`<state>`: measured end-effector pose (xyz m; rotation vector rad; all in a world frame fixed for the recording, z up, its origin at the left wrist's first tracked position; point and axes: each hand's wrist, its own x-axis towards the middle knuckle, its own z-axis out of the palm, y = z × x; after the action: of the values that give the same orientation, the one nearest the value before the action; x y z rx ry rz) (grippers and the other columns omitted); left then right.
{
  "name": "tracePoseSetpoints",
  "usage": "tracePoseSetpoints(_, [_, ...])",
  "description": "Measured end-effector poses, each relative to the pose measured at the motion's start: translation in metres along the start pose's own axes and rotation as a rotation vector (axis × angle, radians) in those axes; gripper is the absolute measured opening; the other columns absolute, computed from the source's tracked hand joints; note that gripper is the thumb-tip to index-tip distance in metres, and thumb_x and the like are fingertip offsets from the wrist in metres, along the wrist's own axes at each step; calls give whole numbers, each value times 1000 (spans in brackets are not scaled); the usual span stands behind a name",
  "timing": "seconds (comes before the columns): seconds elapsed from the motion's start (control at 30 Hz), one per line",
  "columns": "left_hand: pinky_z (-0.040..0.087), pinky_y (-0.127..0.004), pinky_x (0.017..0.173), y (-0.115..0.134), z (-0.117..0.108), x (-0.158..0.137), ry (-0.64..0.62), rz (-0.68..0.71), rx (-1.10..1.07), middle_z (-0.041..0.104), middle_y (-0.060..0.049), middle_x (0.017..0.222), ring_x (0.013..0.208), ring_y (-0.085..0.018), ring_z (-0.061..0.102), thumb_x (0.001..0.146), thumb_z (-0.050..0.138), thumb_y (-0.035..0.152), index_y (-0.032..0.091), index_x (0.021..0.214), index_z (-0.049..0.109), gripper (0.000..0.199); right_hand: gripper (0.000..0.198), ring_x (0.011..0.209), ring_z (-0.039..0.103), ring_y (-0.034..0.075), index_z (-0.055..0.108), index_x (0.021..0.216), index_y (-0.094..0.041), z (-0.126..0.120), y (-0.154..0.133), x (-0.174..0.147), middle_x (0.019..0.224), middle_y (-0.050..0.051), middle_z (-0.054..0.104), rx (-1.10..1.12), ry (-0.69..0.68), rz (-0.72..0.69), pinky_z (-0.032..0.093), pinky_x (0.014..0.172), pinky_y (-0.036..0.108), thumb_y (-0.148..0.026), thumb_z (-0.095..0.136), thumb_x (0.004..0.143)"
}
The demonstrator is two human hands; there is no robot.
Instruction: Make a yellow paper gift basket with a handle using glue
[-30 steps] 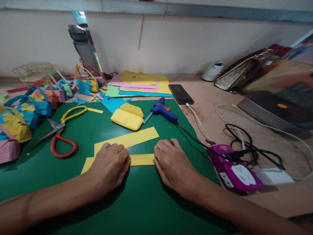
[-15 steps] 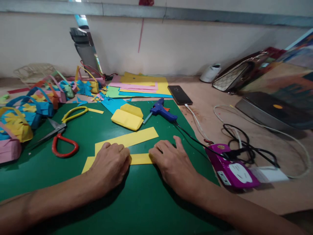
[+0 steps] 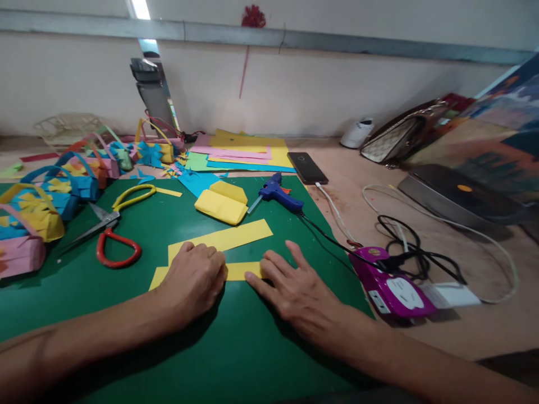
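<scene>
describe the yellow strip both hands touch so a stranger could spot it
On the big green mat, find the left hand and right hand. The yellow strip shows in the gap between them, touched by both. Unlike the slanted strip just beyond, it runs nearly straight across the view.

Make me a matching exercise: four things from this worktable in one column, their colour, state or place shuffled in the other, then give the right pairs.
Things
1. Hot glue gun
2. Scissors
3. Smartphone
4. Nearer yellow paper strip

Descriptions
A. Black, with a white cable at its near end
B. Under the left hand and the right hand
C. Blades apart, one handle red, the other yellow
D. Blue body

Right pairs: 1-D, 2-C, 3-A, 4-B
</scene>
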<state>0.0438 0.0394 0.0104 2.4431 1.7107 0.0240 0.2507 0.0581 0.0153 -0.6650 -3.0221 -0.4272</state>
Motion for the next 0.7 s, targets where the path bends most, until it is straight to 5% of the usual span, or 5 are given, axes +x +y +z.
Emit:
tracePoseSetpoints(0.23, [27,-33,63,-3,3,-1,35,14,-40,63,-5,71,67,-20,54,84,35,18,16,69,56,26,33,99,48,29,57,111,-19,1,6,-36,98,10,61,-143,39,150,28,89,54,-10,48,81])
tracePoseSetpoints(0.47, [28,-32,64,-3,3,-1,77,-9,-83,63,-5,69,66,-18,54,81,39,17,16,65,55,23,28,97,51,29,62,101,-13,-8,8,-31,93,13,63,-208,44,235,30,89,55,-5,43,81])
tracePoseSetpoints(0.63, [29,-33,66,8,1,3,51,-35,-132,65,-5,69,65,-18,56,82,42,19,16,65,56,22,34,88,55,22,60,101,-13,-37,4,-4,92,11,64,208,221,305,40,77,36,2,38,79])
tracePoseSetpoints(0.7, [29,-34,67,12,0,4,31,-30,-143,65,-5,70,67,-19,57,83,40,20,17,66,56,23,30,81,56,17,60,96,-16,-41,-2,13,88,7,64,502,173,308,40,71,28,0,42,79])
